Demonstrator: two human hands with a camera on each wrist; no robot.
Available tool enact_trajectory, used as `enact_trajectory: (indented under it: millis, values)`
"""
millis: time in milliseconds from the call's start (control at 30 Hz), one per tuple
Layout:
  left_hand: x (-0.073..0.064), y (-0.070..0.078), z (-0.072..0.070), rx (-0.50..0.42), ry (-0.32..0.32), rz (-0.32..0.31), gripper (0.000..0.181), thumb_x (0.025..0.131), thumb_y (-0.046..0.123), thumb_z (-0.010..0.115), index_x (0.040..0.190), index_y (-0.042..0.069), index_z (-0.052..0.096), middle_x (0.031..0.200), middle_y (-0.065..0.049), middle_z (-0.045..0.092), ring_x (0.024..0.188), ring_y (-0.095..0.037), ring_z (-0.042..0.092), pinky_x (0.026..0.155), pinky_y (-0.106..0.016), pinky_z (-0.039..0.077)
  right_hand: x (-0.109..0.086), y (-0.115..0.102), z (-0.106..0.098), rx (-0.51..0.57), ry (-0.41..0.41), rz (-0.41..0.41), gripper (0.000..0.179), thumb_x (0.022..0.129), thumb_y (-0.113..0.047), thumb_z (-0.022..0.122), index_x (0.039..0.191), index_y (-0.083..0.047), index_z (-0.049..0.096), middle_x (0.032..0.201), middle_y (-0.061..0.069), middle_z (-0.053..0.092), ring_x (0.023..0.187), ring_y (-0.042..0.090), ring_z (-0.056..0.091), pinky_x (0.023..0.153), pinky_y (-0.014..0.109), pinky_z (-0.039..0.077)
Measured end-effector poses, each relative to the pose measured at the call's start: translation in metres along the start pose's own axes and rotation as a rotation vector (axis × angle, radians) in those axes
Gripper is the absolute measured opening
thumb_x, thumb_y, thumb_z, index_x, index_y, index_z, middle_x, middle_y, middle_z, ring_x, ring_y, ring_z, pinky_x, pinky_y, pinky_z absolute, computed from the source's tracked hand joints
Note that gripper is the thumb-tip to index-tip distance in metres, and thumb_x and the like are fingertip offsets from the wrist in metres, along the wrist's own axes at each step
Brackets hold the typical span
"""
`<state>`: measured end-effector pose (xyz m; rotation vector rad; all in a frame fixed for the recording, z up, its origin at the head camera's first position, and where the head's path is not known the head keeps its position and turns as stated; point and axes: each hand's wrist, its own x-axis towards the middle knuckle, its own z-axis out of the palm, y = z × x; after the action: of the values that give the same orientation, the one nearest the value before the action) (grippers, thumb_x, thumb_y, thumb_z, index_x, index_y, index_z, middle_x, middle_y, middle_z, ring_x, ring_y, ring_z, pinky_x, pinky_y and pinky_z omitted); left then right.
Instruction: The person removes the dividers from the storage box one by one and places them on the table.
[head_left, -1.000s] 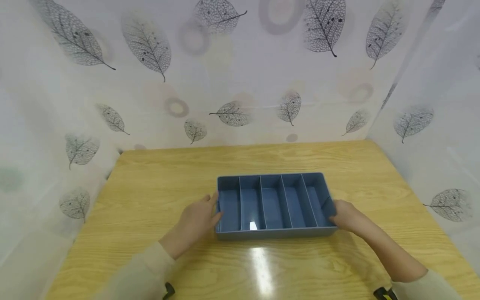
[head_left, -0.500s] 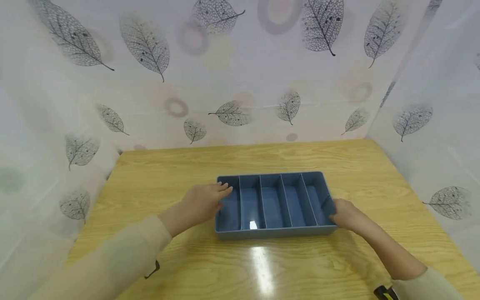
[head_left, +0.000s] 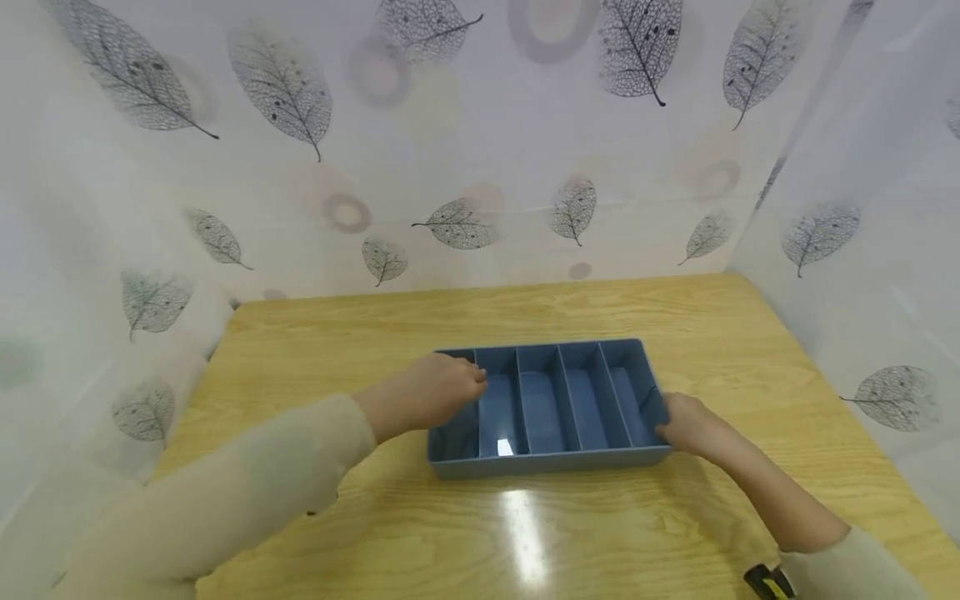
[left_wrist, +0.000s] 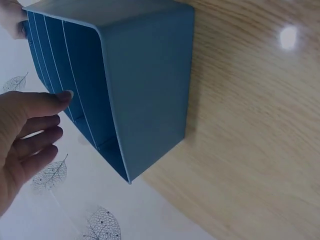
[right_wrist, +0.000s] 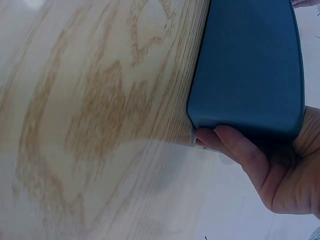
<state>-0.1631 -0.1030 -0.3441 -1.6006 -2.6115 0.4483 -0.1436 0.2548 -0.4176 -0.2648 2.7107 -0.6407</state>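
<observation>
A blue-grey divided drawer organizer sits on the table, its row of several narrow compartments facing up with nothing in them. My left hand hovers over the leftmost compartment in the head view. In the left wrist view this hand has its fingers loosely bent, holding nothing, apart from the organizer's end wall. At the opposite end my right hand grips the organizer, thumb over the rim. Seen from the right wrist, the fingers lie against the outside of that end, near its bottom edge.
The wooden table has a bright light reflection at its front. A curtain printed with leaves rises behind it and along both sides. A dark strap piece shows at the right sleeve.
My left hand has left the organizer's left rim and moved up and right over the leftmost compartment, fingers bending. The right hand has kept its grip; the organizer has stayed nearly still.
</observation>
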Motion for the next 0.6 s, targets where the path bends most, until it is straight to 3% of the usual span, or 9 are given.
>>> enact_trajectory:
  millis: [100,233,400,600]
  values:
    - [0.003,-0.004,0.003,0.041,0.03,0.105,0.018,0.083,0.0,0.065,0.094,0.011,0.072,0.095,0.001,0.07,0.081,-0.012,0.065,0.061,-0.019,0.052,0.001,-0.001,0.0,0.007,-0.006,0.01,0.032,0.077,0.003,0.058,0.101,0.023,0.052,0.082,0.019,0.059,0.074,0.03,0.054,0.066,0.043,0.048]
    - [0.006,-0.011,0.008,0.113,0.066,0.254,0.014,0.082,0.001,0.066,0.085,0.014,0.07,0.082,0.006,0.066,0.07,-0.009,0.058,0.059,-0.017,0.048,0.001,-0.002,-0.001,0.006,-0.012,0.021,0.031,0.078,0.002,0.058,0.1,0.022,0.052,0.08,0.018,0.059,0.073,0.029,0.054,0.065,0.043,0.048]
    - [0.011,-0.019,0.017,0.183,0.132,0.391,0.008,0.088,0.011,0.063,0.085,0.017,0.067,0.085,0.008,0.065,0.074,-0.01,0.057,0.066,-0.022,0.049,0.001,-0.002,0.0,0.006,-0.008,0.026,0.028,0.077,0.002,0.058,0.098,0.021,0.053,0.078,0.017,0.058,0.072,0.029,0.054,0.064,0.042,0.048]
    - [0.017,-0.026,0.03,0.219,0.166,0.477,0.008,0.094,0.017,0.056,0.095,0.018,0.064,0.093,0.007,0.062,0.082,-0.011,0.056,0.073,-0.024,0.046,0.0,-0.002,0.0,0.017,-0.008,0.034,0.03,0.077,0.002,0.057,0.1,0.022,0.053,0.077,0.016,0.058,0.07,0.028,0.055,0.062,0.039,0.048]
